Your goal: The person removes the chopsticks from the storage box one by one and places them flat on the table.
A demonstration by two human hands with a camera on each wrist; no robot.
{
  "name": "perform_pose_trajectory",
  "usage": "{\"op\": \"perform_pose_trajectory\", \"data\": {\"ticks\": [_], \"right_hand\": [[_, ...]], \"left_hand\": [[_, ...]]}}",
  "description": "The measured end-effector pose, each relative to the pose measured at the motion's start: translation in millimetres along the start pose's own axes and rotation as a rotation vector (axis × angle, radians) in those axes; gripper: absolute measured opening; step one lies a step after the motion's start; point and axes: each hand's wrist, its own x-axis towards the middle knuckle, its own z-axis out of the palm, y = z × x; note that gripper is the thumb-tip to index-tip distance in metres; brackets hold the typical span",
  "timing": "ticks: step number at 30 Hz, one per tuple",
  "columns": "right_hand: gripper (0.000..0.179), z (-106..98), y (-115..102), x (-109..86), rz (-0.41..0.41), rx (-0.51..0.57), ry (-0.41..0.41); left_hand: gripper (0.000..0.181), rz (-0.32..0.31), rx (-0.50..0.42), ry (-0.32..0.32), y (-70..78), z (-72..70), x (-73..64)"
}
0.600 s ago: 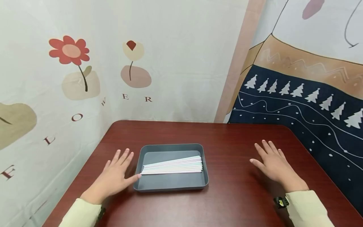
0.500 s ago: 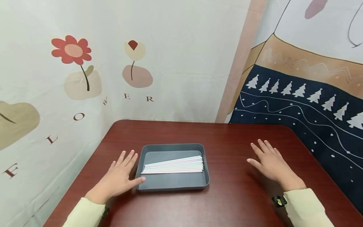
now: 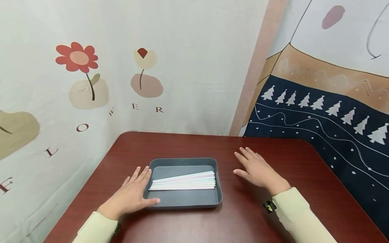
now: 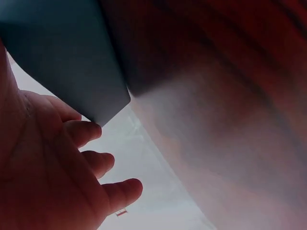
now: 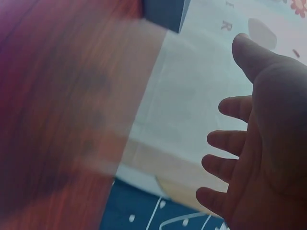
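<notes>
Since my right hand (image 3: pixel 257 169) has come in from farther out toward three o'clock, it now hangs nearer the tray (image 3: pixel 184 200), off its right side between two and three o'clock, with a strip of table (image 3: pixel 206 223) showing between the two. My left hand (image 3: pixel 131 195) has edged inward as well: at nine o'clock its fingertips overlap the tray's side, and the thumb (image 3: pixel 151 202) reaches across the corner at about eight. Whether any of those fingers actually touch the tray, I cannot tell. I have a grip on nothing; the fingers of both hands are extended, a little spread, and empty. Pale and thin, the sticks (image 3: pixel 185 182) lie inside the tray in one loose bundle, running from nine to three and fanning slightly toward three. They have kept their places through the shift, and so, as far as I can see, has the tray. To my mind that means I am only setting my hands on either side, and the handling itself has yet to begin: no stick is lifted.
</notes>
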Motion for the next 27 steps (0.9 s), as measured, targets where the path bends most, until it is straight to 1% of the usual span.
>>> {"op": "perform_pose_trajectory", "data": {"ticks": [4, 9, 16, 18, 21, 27], "right_hand": [[0.074, -1.2, -15.8, 17.5, -0.051, 0.016, -0.041], [0.064, -3.3, -32.7, 33.7, -0.113, 0.017, -0.077], [0.050, -4.4, -48.2, 53.2, -0.249, 0.007, -0.067], [0.048, -4.5, -51.8, 57.6, -0.264, 0.014, -0.069], [0.046, -3.3, -56.6, 62.6, -0.263, 0.037, -0.077], [0.044, 2.1, -68.3, 70.9, -0.257, 0.103, -0.098]], "left_hand": [[0.123, -0.006, -0.003, -0.007, -1.6, -2.4, -2.0], [0.132, 0.015, -0.011, -0.012, -2.2, -3.5, -2.5], [0.137, -0.022, -0.033, -0.034, 1.8, -2.5, 3.9], [0.138, -0.037, -0.035, -0.043, 2.5, -2.5, 5.2], [0.138, -0.065, -0.047, -0.059, 2.4, -2.3, 5.6], [0.140, -0.096, -0.093, -0.074, 1.0, -1.9, 1.5]]}}
